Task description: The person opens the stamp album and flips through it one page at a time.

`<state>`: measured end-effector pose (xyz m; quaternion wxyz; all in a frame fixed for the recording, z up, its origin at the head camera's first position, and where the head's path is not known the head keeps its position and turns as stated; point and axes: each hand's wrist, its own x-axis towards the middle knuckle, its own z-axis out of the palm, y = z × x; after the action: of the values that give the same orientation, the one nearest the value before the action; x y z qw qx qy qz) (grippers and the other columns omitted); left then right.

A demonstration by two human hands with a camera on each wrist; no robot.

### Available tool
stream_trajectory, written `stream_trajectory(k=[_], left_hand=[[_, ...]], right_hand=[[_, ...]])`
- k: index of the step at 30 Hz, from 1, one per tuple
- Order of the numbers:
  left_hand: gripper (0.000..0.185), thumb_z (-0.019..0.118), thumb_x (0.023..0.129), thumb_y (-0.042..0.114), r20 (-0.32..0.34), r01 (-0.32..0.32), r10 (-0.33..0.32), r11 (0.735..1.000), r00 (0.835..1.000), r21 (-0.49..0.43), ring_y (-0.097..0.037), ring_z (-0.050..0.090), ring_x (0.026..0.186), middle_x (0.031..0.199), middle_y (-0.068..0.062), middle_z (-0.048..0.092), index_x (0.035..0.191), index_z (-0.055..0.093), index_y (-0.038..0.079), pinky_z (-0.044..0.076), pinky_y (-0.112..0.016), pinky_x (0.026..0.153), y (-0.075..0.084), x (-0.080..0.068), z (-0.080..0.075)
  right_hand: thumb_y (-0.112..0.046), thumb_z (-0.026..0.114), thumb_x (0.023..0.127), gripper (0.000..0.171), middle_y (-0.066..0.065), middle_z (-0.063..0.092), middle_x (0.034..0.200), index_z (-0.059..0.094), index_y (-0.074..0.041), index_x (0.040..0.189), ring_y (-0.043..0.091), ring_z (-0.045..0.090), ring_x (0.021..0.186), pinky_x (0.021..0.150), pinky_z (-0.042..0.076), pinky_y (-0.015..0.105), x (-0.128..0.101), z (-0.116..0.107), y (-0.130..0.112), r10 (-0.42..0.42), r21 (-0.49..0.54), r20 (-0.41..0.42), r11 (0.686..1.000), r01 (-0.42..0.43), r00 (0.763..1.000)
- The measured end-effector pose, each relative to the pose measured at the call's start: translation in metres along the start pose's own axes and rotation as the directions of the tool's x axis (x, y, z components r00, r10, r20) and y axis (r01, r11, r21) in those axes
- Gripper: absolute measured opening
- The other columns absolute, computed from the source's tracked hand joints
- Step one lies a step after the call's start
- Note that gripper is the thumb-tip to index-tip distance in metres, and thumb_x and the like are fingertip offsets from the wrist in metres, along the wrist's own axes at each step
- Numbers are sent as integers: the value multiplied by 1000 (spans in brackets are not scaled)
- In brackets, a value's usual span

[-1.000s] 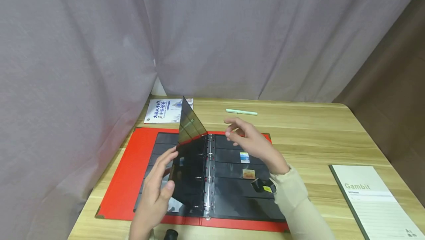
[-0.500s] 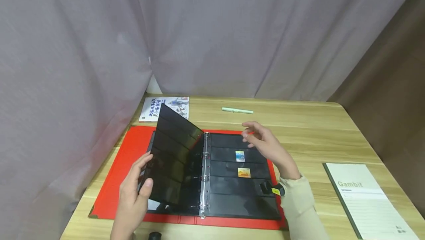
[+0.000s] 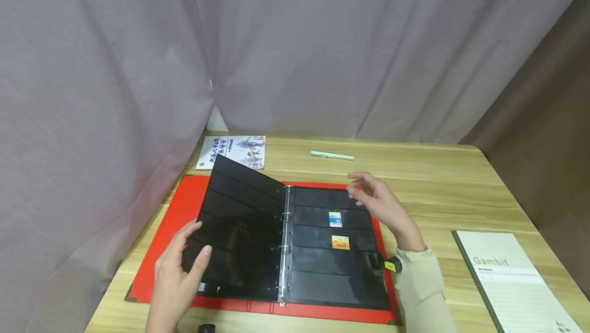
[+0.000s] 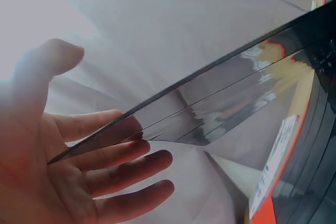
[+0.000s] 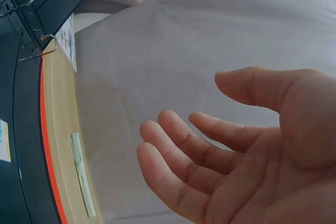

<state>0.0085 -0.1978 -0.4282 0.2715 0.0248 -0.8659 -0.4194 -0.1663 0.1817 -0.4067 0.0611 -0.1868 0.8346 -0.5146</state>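
Note:
A red ring binder point(image 3: 159, 251) lies spread on the table, with black pocket pages on metal rings point(image 3: 286, 246). One black page point(image 3: 239, 220) stands tilted over the left side. Its outer edge rests against the palm and fingers of my left hand point(image 3: 175, 266), and in the left wrist view the thumb is apart from the page. Above the upper right corner of the right-hand page point(image 3: 322, 271) hovers my right hand point(image 3: 380, 202), holding nothing, fingers loosely bent. On that page sit a blue-and-white stamp point(image 3: 335, 219) and, below it, an orange stamp point(image 3: 340, 243).
Behind the binder lie a white picture booklet point(image 3: 251, 151) at left and a pale green pen point(image 3: 332, 155). A notebook marked Gambit point(image 3: 511, 271) lies on the wooden table point(image 3: 415, 169) at right. Grey curtains point(image 3: 286, 56) hang along the back and left.
The black page has swung leftward with my left hand, lowering toward the left side of the binder. My right hand has moved right, uncovering more of the right-hand page.

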Motion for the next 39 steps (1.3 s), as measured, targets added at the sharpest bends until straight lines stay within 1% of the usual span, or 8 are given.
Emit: stream_trajectory(k=[6,13,20,22,28,34,37,39], left_hand=[[43,74,89,7,-27,4,-4,1000,1000,23,-24,59,118,133,-9,65,132,65,9,40,-17,91,-8,2,0],[38,72,92,9,-27,65,-65,998,998,26,-30,62,115,130,-13,66,130,67,10,41,-23,91,-17,5,1],[36,72,92,9,-38,103,-101,993,994,52,-33,64,107,127,-16,67,128,68,8,40,-15,84,-25,1,1],[36,72,92,9,-35,111,-109,991,993,74,-34,64,103,126,-17,68,128,67,8,44,-21,83,-29,0,2],[39,73,91,11,-24,153,-151,980,988,128,-37,65,97,122,-21,68,129,65,6,49,-53,80,-40,-1,4],[42,77,88,12,-30,180,-177,972,984,152,-30,65,85,109,-19,71,128,66,6,49,-41,70,-49,-1,7],[43,77,87,11,-21,189,-188,969,982,156,-31,65,86,109,-19,71,127,66,4,50,-44,72,-54,-1,9],[44,77,87,12,5,209,-213,965,977,161,-36,66,91,115,-22,70,128,65,3,51,-50,78,-56,-1,9]], right_hand=[[-13,60,102,45,20,63,121,48,5,142,31,61,103,87,51,47,1,-3,6,-12,-94,20,995,14,1000],[-14,61,102,47,24,61,124,47,6,142,36,59,110,91,49,52,2,-6,17,7,-141,37,990,-2,999],[-13,62,100,49,27,60,127,46,8,142,39,59,114,93,49,53,7,-6,31,7,-149,34,989,-2,999],[-12,62,100,50,27,60,128,46,9,142,39,58,114,92,50,52,8,-7,36,12,-157,32,988,-7,999],[-8,67,96,51,30,59,128,48,11,139,42,57,114,93,49,54,15,-7,51,34,-179,25,983,-29,999],[-6,70,92,51,33,56,131,50,12,135,48,52,121,100,44,60,19,-3,62,71,-187,24,980,-65,997],[-7,71,92,56,33,53,136,47,12,138,49,48,126,103,41,62,20,-1,67,108,-198,26,975,-101,994],[-7,72,90,61,33,50,140,44,13,141,50,45,129,105,38,64,21,1,71,131,-220,36,968,-120,991]])
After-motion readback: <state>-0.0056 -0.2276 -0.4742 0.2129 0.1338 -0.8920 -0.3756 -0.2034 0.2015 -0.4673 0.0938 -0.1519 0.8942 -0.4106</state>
